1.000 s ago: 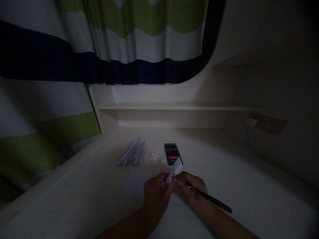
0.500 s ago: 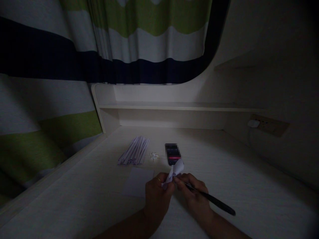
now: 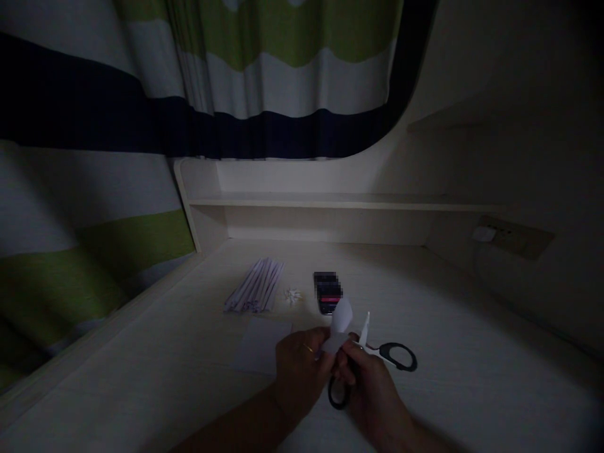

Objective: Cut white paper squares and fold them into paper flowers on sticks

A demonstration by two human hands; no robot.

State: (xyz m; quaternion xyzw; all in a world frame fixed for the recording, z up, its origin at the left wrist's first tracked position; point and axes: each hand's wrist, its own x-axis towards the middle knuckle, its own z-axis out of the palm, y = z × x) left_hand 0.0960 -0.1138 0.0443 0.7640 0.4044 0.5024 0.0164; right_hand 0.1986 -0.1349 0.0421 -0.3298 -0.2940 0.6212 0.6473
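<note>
Curly paper (image 3: 342, 314) snug in my left hand (image 3: 302, 365), top above the grip, splayed scissors (image 3: 365, 330) in my right hand (image 3: 372, 377)

Shelf (image 3: 330, 201): pale, spanning the back of the worktop (image 3: 462, 302). Curtain (image 3: 292, 88): banded green, white and dark blue, hanging above the shelf and down past its left end. Phone (image 3: 326, 290): dark, a red band across its screen, lying in front of the shelf. Socket (image 3: 525, 240): low beyond the shelf's right end, bearing a white plug (image 3: 484, 234), its faint cable (image 3: 475, 263) trailing below shelf level.
</note>
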